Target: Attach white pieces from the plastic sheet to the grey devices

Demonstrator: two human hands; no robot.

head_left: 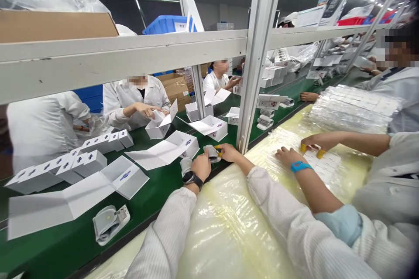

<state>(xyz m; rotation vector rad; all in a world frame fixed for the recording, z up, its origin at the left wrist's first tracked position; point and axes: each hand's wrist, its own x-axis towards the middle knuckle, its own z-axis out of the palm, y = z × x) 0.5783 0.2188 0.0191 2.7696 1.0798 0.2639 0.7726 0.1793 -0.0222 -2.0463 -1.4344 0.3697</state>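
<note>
My left hand, with a dark watch at the wrist, reaches over the near edge of the green belt. Its fingers are closed at a grey-and-white cuff device. From the right, my right hand, with yellow finger covers, pinches the other side of that same device. Another cuff device lies just left of my left hand, partly hidden by it. An open white box stands behind my hands. A further cuff device rests on the belt at the lower left.
A white post rises beside my right hand, under a white shelf beam. White boxes line the belt. At right, a co-worker's hands touch white pieces on the plastic-covered table. Other people work across the belt.
</note>
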